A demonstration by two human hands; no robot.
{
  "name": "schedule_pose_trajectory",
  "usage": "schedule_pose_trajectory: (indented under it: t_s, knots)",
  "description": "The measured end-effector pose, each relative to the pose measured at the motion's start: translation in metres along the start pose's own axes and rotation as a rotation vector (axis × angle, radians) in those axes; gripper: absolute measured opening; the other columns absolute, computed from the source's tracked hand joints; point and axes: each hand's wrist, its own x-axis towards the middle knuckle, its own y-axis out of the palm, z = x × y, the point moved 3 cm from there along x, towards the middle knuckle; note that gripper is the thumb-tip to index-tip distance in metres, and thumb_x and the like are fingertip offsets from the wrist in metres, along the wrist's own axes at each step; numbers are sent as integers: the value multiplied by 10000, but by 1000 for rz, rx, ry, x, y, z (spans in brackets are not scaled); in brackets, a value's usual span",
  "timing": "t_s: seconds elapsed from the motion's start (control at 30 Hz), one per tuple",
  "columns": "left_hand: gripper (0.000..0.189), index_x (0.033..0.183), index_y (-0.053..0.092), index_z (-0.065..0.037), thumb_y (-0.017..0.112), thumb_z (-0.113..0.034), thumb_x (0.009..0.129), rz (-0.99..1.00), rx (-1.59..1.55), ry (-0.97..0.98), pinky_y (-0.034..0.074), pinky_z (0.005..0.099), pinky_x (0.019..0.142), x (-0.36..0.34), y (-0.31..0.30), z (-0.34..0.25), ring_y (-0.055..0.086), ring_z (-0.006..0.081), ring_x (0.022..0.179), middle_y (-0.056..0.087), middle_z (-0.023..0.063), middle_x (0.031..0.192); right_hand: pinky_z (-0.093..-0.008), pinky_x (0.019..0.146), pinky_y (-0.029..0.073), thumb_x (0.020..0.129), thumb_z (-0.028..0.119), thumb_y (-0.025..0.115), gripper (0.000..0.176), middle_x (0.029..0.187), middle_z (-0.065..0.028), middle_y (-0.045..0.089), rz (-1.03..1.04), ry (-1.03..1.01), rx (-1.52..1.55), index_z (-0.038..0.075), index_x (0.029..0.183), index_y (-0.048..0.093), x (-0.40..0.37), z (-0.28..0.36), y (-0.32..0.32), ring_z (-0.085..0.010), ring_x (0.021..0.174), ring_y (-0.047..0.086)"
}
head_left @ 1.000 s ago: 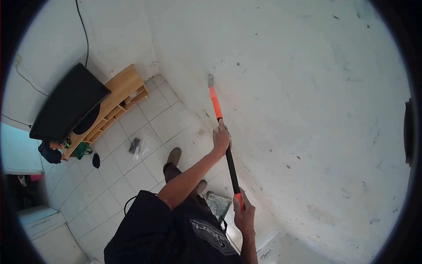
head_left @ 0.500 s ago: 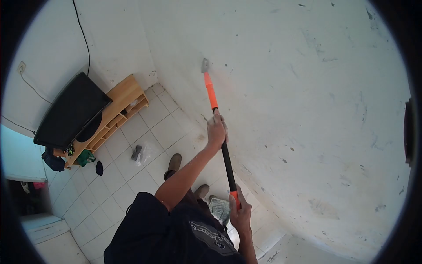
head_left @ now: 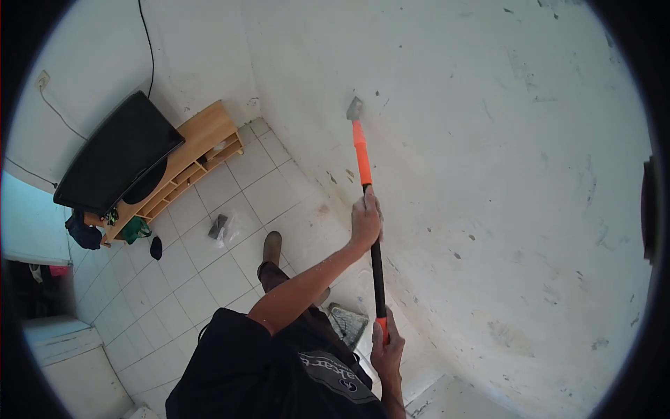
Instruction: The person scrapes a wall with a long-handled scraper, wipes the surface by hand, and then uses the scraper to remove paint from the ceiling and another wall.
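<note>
Because the scraper (head_left: 378, 269) is long and stretches well out along the patchy wall (head_left: 481, 293), I have my hands well apart on it, presumably for leverage: the left hand (head_left: 366, 222) wraps the black shaft just below the upper orange section (head_left: 362, 157), while the right hand (head_left: 388, 351) clasps the orange grip (head_left: 381, 325) lower down. Its metal blade (head_left: 354, 109) sits against or just off the wall, I cannot tell which, and a smeared tray (head_left: 348, 322) rests by the boots (head_left: 272, 246), likely to be within reach.
</note>
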Motion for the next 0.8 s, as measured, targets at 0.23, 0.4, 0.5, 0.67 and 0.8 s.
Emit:
schedule_pose_trajectory:
  t_s: [0.23, 0.4, 0.5, 0.67, 0.8]
  knots:
    - [504, 702, 427, -88, 395, -420, 1079, -56, -5, 46, 344, 323, 263, 14, -8, 7, 404, 159, 292, 424, 10, 487, -362, 648, 519, 1022, 171, 585, 456, 758, -236, 635, 83, 55, -75, 13, 1443, 517, 16, 1, 2, -207, 671, 662]
    - [555, 706, 484, -89, 377, -491, 1074, -181, 243, 204, 391, 345, 313, 21, -11, 70, 449, 160, 337, 462, 23, 520, -299, 573, 444, 1035, 182, 575, 466, 674, -100, 522, 28, -40, -40, -33, 1444, 509, -2, -19, -4, -108, 607, 500]
    - [524, 839, 528, -83, 410, -544, 1057, -145, 82, -51, 410, 336, 328, 59, -36, 27, 463, 164, 348, 458, 13, 531, -324, 586, 470, 1027, 175, 582, 464, 687, -188, 576, 66, -8, -111, -30, 1438, 514, 44, 16, 25, -156, 598, 571]
    - [507, 804, 499, -98, 420, -528, 1060, -106, 47, -176, 384, 338, 313, 39, -35, 46, 446, 162, 350, 441, -3, 530, -434, 729, 554, 1014, 160, 575, 458, 938, -293, 693, 87, 88, -151, -20, 1431, 515, 18, 26, 17, -402, 868, 734]
    - [498, 779, 480, -115, 415, -519, 1063, -110, -16, -188, 380, 337, 314, 45, -32, 58, 430, 150, 352, 422, -17, 520, -457, 759, 558, 1014, 169, 569, 465, 987, -310, 697, 102, 119, -78, -13, 1437, 506, 21, 45, 6, -458, 937, 707]
